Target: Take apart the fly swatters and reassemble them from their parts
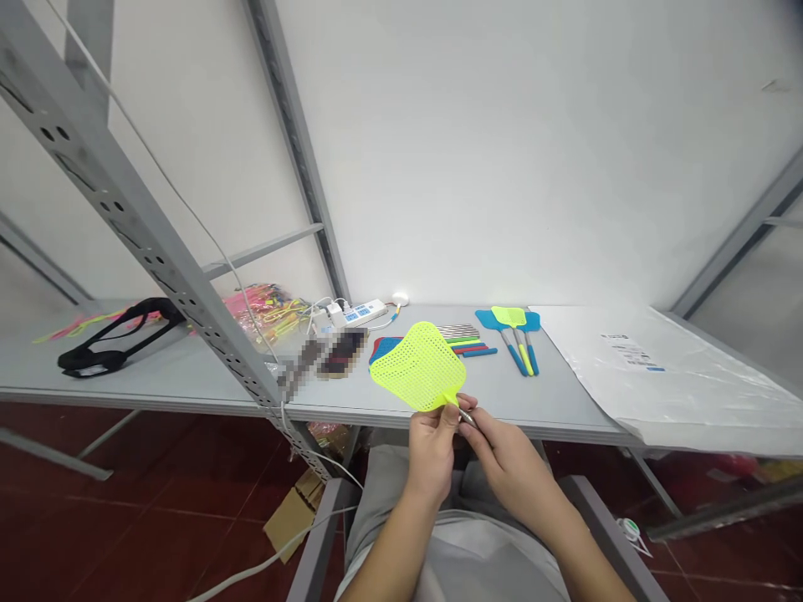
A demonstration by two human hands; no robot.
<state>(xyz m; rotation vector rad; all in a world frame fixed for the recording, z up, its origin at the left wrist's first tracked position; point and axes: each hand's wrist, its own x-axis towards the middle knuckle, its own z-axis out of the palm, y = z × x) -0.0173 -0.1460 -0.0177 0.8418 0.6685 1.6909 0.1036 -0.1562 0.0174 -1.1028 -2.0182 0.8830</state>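
A yellow fly swatter head is pinched at its neck by my left hand, just off the table's front edge. My right hand grips a thin metal rod that meets the neck; whether it is seated inside cannot be told. Behind the yellow head lie blue swatter heads, partly covered, with a red one at their edge. Metal rods and coloured handle tubes lie beside them. To the right, several swatters with handles on, among them a yellow one, rest together.
A grey table spans the view. At right lies a white plastic packet. A power strip, bagged colourful items and a black strap are to the left. A metal post rises at left; cardboard lies below.
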